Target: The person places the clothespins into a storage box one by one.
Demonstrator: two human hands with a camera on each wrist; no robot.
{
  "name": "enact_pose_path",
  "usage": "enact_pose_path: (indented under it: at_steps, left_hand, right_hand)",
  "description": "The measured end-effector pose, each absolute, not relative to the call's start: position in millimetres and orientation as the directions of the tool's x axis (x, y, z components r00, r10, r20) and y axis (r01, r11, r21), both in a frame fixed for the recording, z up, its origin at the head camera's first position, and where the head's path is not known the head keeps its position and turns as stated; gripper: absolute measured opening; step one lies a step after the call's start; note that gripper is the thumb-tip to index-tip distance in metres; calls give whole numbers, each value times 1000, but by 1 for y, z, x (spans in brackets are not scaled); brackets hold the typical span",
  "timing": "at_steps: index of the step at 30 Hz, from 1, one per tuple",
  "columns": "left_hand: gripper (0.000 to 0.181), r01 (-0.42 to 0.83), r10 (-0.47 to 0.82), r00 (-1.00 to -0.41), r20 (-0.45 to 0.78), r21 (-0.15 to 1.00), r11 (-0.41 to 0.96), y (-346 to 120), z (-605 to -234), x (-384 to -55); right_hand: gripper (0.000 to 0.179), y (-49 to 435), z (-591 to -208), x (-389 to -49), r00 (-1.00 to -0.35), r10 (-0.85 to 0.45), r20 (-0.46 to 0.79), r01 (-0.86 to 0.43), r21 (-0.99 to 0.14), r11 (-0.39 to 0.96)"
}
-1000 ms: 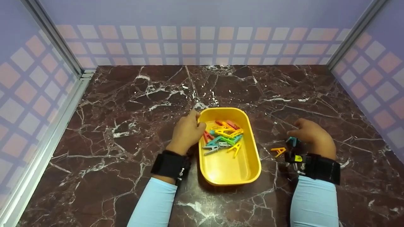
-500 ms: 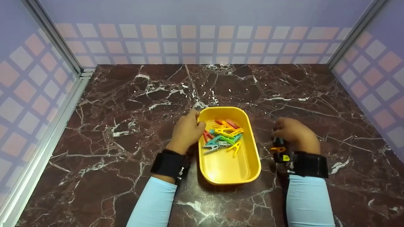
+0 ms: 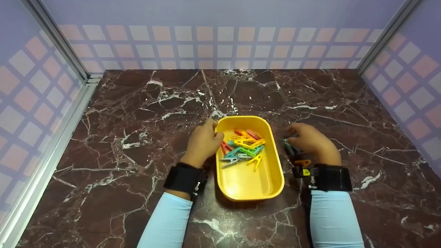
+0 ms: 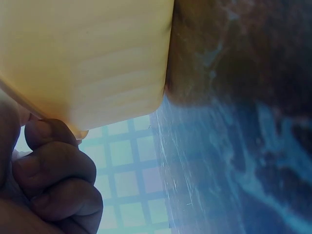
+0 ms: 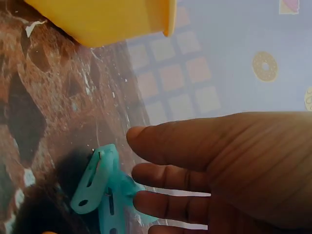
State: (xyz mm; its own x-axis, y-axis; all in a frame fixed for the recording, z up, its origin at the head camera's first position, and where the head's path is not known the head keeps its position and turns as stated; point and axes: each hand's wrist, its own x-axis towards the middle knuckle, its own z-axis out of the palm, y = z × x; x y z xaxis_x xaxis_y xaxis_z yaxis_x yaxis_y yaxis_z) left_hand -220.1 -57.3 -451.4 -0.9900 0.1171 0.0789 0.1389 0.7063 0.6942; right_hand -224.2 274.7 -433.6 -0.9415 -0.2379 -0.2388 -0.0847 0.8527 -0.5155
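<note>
Hands at the yellow tray (image 3: 274,179), one teal clothespin (image 3: 288,147) in the right hand (image 3: 310,142).

Head view: left hand (image 3: 203,144) gripped the tray's left rim, fingers curled; right hand just right of the tray, pinching the teal clothespin; orange clothespin (image 3: 303,162) lay beneath that wrist, colored pegs (image 3: 244,148) inside the tray. Left wrist view: curled fingers (image 4: 53,168) against the tray wall (image 4: 92,53). Right wrist view: fingertips (image 5: 151,202) pinched the teal clothespin (image 5: 95,187) below the tray (image 5: 112,19), over the marble table (image 5: 44,107).

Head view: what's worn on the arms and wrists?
Both arms wear light blue long sleeves. Each wrist has a wide black strap; the right strap carries a small dark unit with a yellow marking. Both hands are bare, no gloves.
</note>
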Motion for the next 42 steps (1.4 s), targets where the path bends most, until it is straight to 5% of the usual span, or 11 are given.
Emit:
enact_pose_path:
  at_steps: [12,42]
  left_hand:
    - [28,142,121,-989,80,700,700,-58,-452,-221]
    - [25,155,115,-988,104,677,719,-58,-450,-219]
  right_hand:
    - [30,278,-432,-221,-911,-201,-360,-7,-474,881]
    - [16,260,-410,-214,-937,-250,-244,-121,-443,888]
